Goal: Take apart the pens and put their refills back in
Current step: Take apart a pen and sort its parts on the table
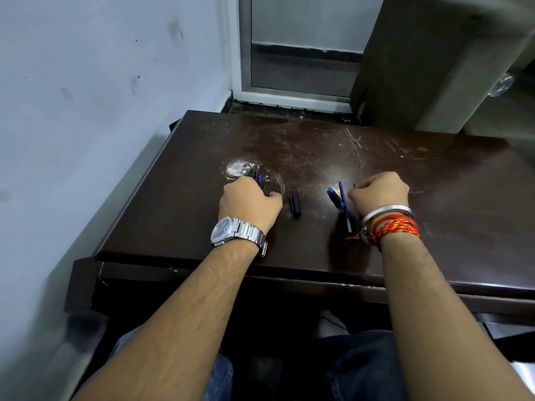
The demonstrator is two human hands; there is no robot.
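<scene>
My left hand (249, 202) rests on the dark table (434, 198) with its fingers curled around a black and blue pen part (256, 178) that sticks out past the knuckles. A loose black pen cap or barrel piece (295, 204) lies between my hands. My right hand (379, 192) is closed in a fist, and a thin blue tip (355, 184) pokes out beside its fingers. Just left of that hand lie a blue refill (344, 205) and a dark pen piece (334, 198).
The table's left edge runs close to a pale wall (86, 111). A doorway with a metal frame (246, 68) and a brown door (405, 53) stand behind the table. My knees in jeans (362, 366) are under the front edge.
</scene>
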